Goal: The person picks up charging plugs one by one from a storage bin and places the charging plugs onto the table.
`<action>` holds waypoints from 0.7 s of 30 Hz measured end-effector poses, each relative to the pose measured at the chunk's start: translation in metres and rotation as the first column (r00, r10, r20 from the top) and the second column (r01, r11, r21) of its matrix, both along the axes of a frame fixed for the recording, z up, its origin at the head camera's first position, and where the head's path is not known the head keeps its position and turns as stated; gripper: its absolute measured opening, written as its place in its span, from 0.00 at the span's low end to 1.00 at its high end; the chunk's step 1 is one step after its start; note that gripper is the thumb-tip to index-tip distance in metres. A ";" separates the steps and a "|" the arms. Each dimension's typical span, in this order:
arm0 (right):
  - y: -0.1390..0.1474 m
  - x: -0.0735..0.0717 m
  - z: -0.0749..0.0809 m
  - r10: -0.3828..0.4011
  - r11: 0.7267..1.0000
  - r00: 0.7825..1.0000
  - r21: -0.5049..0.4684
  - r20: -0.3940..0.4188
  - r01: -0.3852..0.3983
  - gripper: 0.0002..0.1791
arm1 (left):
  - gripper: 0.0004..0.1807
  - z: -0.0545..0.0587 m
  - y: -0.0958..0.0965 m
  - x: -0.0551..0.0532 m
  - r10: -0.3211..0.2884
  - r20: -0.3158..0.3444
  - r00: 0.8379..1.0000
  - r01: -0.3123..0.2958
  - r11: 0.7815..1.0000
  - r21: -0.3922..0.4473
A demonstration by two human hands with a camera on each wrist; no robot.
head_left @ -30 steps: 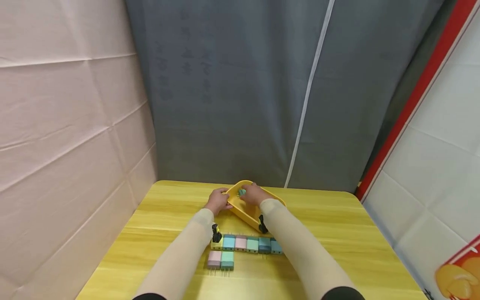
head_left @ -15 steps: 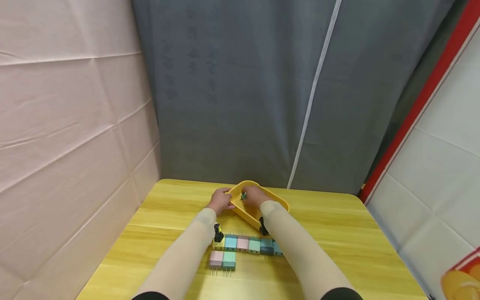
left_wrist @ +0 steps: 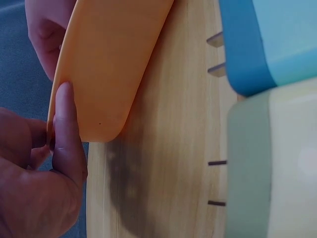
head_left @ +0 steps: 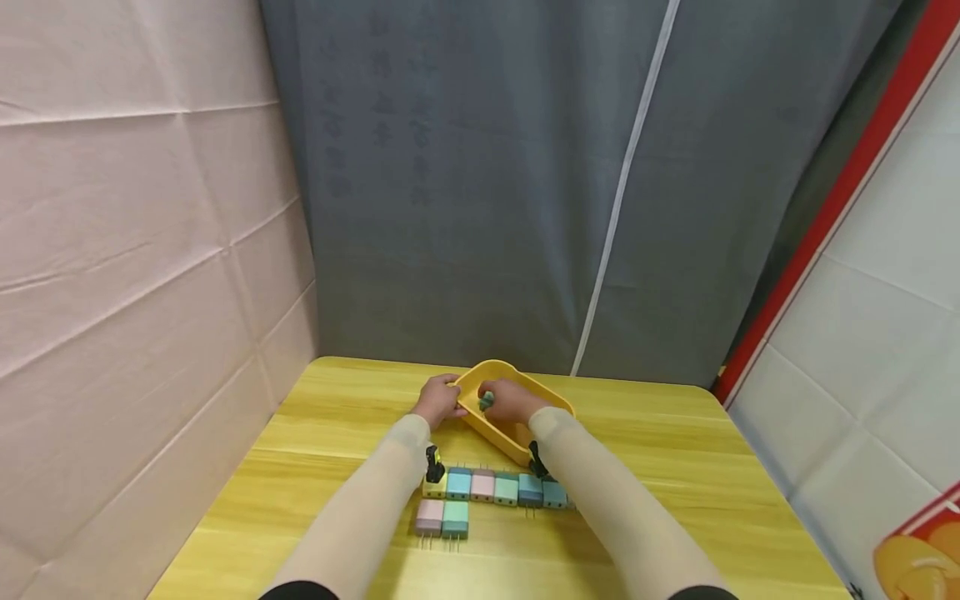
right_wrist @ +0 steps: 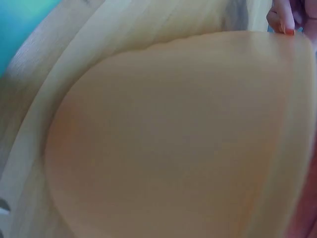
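Observation:
A yellow plastic tray [head_left: 491,432] is held tilted above the table behind a row of coloured blocks. My left hand [head_left: 437,402] grips its left edge; in the left wrist view the thumb [left_wrist: 67,129] lies along the outer wall. Inside the tray, my right hand [head_left: 513,402] pinches a small green block [head_left: 487,401], mostly hidden by the fingers. From the right wrist only the tray's broad outside [right_wrist: 163,134] fills the picture. The row includes a yellow block [head_left: 435,487], a light blue block [head_left: 459,484] and a pink block [head_left: 483,486], with thin metal prongs sticking out.
In front of the row, a pink-purple block [head_left: 429,517] and a mint block [head_left: 455,518] stand side by side, prongs towards me. The wooden table [head_left: 300,492] ends at a grey curtain [head_left: 450,208]; pale cloth walls flank it.
My right hand has drawn slightly towards me within the tray, bringing the green block along. The left hand keeps its grip on the edge, and the blocks on the table have not moved.

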State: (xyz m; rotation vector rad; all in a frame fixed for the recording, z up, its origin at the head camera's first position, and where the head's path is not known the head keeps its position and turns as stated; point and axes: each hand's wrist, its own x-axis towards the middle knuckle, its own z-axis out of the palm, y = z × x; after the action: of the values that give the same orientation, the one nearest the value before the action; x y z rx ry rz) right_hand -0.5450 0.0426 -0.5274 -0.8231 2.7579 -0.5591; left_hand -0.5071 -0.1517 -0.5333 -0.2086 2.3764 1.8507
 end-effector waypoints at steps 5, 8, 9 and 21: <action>0.005 0.004 -0.003 -0.014 0.999 1.000 -0.030 0.013 0.014 0.21 | 0.22 0.000 0.000 -0.001 0.000 0.003 1.000 0.000 1.000 -0.019; 0.005 0.008 -0.002 -0.010 1.000 1.000 -0.021 -0.011 0.010 0.20 | 0.23 0.000 0.000 -0.001 0.004 0.010 1.000 -0.004 0.999 -0.032; 0.005 0.009 -0.001 -0.010 1.000 1.000 -0.018 -0.019 0.010 0.20 | 0.23 0.000 -0.001 -0.001 0.005 0.010 1.000 -0.005 0.999 -0.032; 0.011 0.026 0.002 -0.062 0.998 0.997 -0.002 -0.052 0.062 0.32 | 0.23 -0.002 -0.001 -0.004 -0.008 0.010 1.000 0.009 1.000 -0.008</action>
State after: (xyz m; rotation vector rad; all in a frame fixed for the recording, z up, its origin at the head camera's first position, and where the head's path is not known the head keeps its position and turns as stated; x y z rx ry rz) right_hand -0.5187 0.0538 -0.5253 -0.7649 2.8395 -0.5575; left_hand -0.5110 -0.1522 -0.5353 -0.2078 2.3752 1.8318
